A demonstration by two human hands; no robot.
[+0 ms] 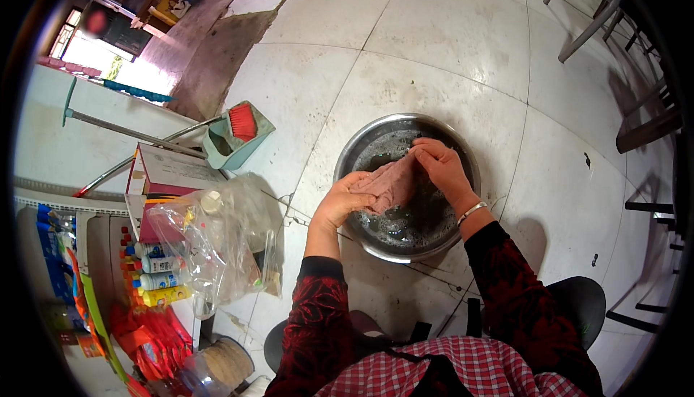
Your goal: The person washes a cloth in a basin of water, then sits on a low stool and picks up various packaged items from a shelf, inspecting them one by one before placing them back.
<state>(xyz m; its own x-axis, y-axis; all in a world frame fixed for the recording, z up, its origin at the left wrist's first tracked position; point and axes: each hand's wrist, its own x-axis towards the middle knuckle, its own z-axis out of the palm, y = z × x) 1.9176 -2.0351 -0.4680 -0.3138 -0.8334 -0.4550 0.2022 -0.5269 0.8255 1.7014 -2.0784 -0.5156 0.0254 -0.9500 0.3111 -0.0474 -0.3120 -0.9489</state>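
A wet pink cloth [391, 184] is stretched between my two hands above a round metal basin [355, 139]. My left hand [347, 199] grips the cloth's lower left end, thumb on top. My right hand [440, 166] pinches its upper right end; a silver-coloured bangle circles that wrist. Dark, sudsy water [417, 223] fills part of the basin, which stands on the tiled floor. The cloth hides some of the water.
Left of the basin stand a clear plastic bag [217, 239] with things inside, a cardboard box [173, 172] and a dustpan [217, 150] with a red-bristled broom [242, 121]. Bottles [160, 280] line a low shelf. Metal chair legs [588, 23] rise at the right. Someone's blurred head [96, 21] shows far back.
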